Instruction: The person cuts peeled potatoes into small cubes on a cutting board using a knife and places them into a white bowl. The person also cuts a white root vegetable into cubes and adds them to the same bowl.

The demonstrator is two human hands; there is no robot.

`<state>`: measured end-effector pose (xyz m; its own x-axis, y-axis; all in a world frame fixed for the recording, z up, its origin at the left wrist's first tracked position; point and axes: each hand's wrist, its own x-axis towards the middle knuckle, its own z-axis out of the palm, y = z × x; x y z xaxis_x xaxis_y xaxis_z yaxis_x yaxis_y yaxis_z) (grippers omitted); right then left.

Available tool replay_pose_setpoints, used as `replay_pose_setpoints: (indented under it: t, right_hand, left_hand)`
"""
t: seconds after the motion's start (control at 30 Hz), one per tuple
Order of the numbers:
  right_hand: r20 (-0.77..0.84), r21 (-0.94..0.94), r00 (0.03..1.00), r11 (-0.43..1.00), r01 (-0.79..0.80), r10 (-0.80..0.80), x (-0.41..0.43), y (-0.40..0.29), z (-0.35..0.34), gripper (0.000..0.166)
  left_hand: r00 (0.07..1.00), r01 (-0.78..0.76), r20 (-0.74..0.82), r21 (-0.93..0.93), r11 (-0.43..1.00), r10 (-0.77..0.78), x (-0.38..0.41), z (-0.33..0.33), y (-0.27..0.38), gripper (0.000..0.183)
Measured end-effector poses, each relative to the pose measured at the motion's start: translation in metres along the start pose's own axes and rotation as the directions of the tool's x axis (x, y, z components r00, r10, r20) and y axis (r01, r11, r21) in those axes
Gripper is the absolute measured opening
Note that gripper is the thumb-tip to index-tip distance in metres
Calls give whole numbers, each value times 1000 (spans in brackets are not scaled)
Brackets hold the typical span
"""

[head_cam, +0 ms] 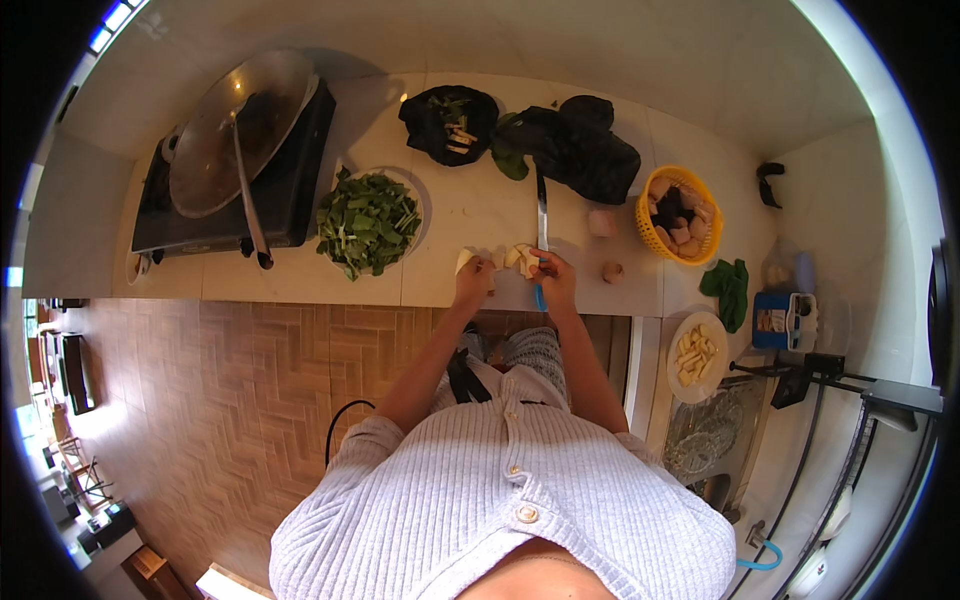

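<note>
My left hand (475, 279) holds a pale piece of peeled vegetable (466, 257) at the counter's front edge. Close beside it, my right hand (555, 274) is at another pale, cut piece (519, 257) and also at a knife (542, 217) with a blue handle. The blade points away from me, towards a black plastic bag (581, 150). A pinkish block (601, 223) and a small brownish round piece (613, 272) lie to the right of the knife. Chopped leafy greens (367, 223) fill a plate on the left. The exact finger contact with the knife is unclear.
A wok (238, 142) with a long-handled utensil sits on a black stove (304, 180) at the left. An open black bag (450, 142) holds scraps. At right are a yellow basket (643, 225) of chunks, a plate (676, 382) of pale sticks, green leaves (727, 295) and a sink (709, 442).
</note>
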<state>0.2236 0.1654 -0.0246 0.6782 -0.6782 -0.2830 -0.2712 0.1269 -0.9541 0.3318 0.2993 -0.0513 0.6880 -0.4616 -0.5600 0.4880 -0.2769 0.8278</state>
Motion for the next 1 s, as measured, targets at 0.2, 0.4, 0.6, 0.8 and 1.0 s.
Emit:
replay_pose_setpoints:
  t: [0.2, 0.4, 0.6, 0.8, 1.0]
  right_hand:
    - [12, -528, 1000, 849, 15, -10, 15, 25, 6, 20]
    - [-126, -744, 970, 667, 45, -206, 22, 20, 60, 20]
    - [15, -721, 978, 676, 154, -206, 29, 21, 59, 13]
    - [37, -393, 979, 898, 199, -201, 34, 32, 51, 19]
    - [112, 129, 992, 989, -67, 53, 13, -16, 24, 27]
  left_hand:
    - [844, -425, 188, 805, 413, 502, 22, 17, -1, 48]
    - [906, -298, 117, 858, 419, 406, 27, 28, 0, 52]
    - [872, -427, 167, 719, 548, 460, 30, -7, 5, 23]
    - [975, -153, 149, -79, 985, 163, 29, -28, 11, 19]
    - [979, 10, 200, -220, 975, 35, 2, -29, 24, 18]
